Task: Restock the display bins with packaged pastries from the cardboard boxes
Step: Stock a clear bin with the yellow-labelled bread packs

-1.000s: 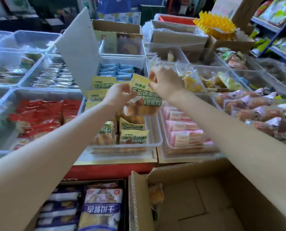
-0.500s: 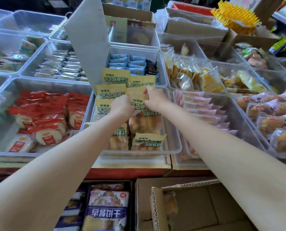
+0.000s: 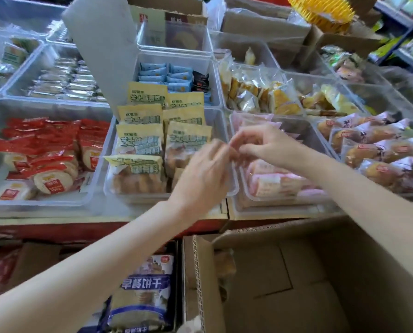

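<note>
Yellow pastry packs [image 3: 140, 140] stand in rows in a clear display bin [image 3: 221, 121] at the centre of the counter. My left hand [image 3: 200, 176] hovers over that bin's right front corner, fingers loose and blurred, holding nothing. My right hand [image 3: 265, 145] is just to its right, above the neighbouring bin of pink packs [image 3: 272, 183], its fingertips close to those of my left hand, and it holds nothing that I can see. Below the counter an open cardboard box [image 3: 284, 272] shows a mostly bare floor, with one pastry pack [image 3: 224, 265] against its left wall.
A bin of red packs [image 3: 44, 150] sits to the left, and bins of wrapped buns [image 3: 381, 152] to the right. Blue packs [image 3: 164, 75] fill the bin behind. A grey card divider [image 3: 99, 51] leans upright. Breakfast biscuit bags [image 3: 143, 296] lie in a lower box.
Both hands let go of the yellow pack, which now rests in the centre bin. They have drawn back toward me and to the right. The view has tilted down.
</note>
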A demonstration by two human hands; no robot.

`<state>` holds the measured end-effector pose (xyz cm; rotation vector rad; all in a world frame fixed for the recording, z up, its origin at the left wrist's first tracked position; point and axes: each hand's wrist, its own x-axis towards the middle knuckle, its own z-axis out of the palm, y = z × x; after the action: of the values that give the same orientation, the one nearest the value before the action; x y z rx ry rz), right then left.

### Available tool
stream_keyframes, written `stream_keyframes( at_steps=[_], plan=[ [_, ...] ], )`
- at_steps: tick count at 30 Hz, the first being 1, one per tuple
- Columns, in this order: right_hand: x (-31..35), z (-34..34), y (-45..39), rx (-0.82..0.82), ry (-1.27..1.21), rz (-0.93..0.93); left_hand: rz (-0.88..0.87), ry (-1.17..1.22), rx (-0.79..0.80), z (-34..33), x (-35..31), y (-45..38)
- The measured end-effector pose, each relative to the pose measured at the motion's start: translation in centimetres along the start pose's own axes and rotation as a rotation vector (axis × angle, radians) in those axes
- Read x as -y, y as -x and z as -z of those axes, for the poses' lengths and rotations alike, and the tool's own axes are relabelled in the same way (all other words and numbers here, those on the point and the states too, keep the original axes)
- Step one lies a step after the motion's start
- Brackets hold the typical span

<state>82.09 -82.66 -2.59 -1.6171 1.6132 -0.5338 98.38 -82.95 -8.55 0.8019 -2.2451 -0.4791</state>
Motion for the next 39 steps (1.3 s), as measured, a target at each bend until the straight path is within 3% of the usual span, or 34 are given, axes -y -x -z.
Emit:
stream_keyframes(
  at_steps=[3,6,11,13,17,22,26,30,34,39],
  plan=[
    [-1.0,1.3,6.4,0.283,0.104,-0.028,-0.248,0.100,0.282,-1.4,-4.3,2.6],
    [-4.4,0.0,9.7,0.551,0.332,-0.145,-0.390,0.035,0.619,-3.5,-6.5,5.0],
    [-10.6,-5.7,10.8,0.718,0.540,-0.255,-0.234,-0.362,1.078,-7.4,-6.3,6.2],
    [-12.2,-8.8,11.0,0.836,0.611,-0.250,-0.199,-0.413,1.180,-8.6,-6.1,6.3],
    [-13.7,-14.0,11.7,0.963,0.706,-0.160,-0.121,-0.417,1.216,-9.9,-5.6,6.5],
    [-14.6,-17.7,11.8,0.805,0.661,-0.045,-0.019,-0.420,1.316,-10.6,-4.6,7.3],
    [-13.3,-15.0,11.7,0.834,0.638,-0.116,0.056,-0.363,1.309,-9.6,-5.2,7.3],
    [-10.6,-10.3,11.6,0.911,0.485,-0.293,0.262,-0.041,1.316,-7.5,-7.0,6.0],
    [-4.4,-5.1,12.3,0.882,0.338,-0.317,0.421,0.297,1.368,-3.9,-8.6,4.3],
    [5.0,-1.0,13.0,0.578,0.302,-0.199,0.421,0.523,1.006,3.3,-7.9,2.8]
  ],
)
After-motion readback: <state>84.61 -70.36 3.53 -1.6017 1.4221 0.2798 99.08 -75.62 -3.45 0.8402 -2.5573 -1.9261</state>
